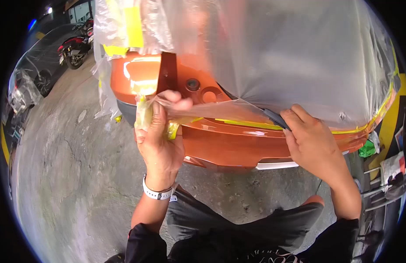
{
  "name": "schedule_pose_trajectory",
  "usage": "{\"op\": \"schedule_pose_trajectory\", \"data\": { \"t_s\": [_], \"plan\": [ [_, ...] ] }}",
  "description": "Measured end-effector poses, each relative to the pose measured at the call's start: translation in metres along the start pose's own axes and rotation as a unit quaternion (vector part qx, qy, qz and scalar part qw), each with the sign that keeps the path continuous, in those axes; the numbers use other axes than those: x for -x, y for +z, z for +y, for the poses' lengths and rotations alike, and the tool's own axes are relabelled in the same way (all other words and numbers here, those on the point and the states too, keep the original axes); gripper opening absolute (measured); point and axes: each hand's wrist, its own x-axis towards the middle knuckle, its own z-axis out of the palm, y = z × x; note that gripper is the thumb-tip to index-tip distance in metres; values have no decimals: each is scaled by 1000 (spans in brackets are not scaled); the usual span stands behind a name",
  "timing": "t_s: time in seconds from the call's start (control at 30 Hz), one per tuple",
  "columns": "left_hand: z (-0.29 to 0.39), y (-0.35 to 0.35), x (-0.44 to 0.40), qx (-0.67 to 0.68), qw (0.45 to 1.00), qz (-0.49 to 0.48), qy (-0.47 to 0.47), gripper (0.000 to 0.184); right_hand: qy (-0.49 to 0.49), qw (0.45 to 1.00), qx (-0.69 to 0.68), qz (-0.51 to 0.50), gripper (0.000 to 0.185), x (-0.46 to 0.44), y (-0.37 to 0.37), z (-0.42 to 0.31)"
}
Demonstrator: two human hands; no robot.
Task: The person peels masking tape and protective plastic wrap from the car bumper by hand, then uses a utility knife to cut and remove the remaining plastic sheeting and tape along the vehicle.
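My left hand (pixel 157 127) is closed on a bunched edge of clear plastic film (pixel 220 109) with yellow masking tape (pixel 144 115) stuck to it. The film is stretched from that hand across to the right. My right hand (pixel 310 140) grips a dark-handled utility knife (pixel 275 118), its front end against the taut film; the blade itself I cannot make out. Under both hands is the orange car bumper (pixel 229 147), with a strip of yellow tape along its upper edge. To the left, bare orange bodywork (pixel 137 74) shows a dark round fitting (pixel 193 84).
Plastic sheeting (pixel 299 57) covers the car's upper part. More film with yellow tape (pixel 134 26) hangs at upper left. A plastic-draped car (pixel 45 65) and a red motorcycle (pixel 76 50) stand far left. A green bag (pixel 367 149) lies at right, beside several metal bars on the concrete floor (pixel 80 175).
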Motion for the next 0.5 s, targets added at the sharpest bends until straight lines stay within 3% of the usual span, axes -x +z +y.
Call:
{"op": "schedule_pose_trajectory", "data": {
  "t_s": [0.17, 0.23, 0.27, 0.3, 0.37, 0.4, 0.5],
  "plan": [
    [-12, 2, -17, 50, 994, -91, -18, 26, -27, 999, 12, 41, 23, 4, -7, 5],
    [-9, 9, -21, -159, 981, -111, -9, 28, -31, 999, 5, 43, 24, 5, -7, 4],
    [0, 26, -18, -316, 941, -118, 22, 34, -18, 999, -21, 37, 27, 6, -7, 3],
    [-2, 27, -21, -316, 941, -122, 18, 34, -6, 998, -48, 33, 31, 7, -6, 3],
    [-5, 29, -32, -507, 819, -237, 129, 41, -9, 998, -50, 45, 31, 10, -3, 5],
    [4, 34, -32, -565, 770, -271, 118, 36, -18, 997, -50, 57, 32, 12, -1, 5],
    [-9, 31, -32, -585, 763, -269, 65, 27, -34, 996, -16, 84, 25, 16, 8, 4]
  ]
}}
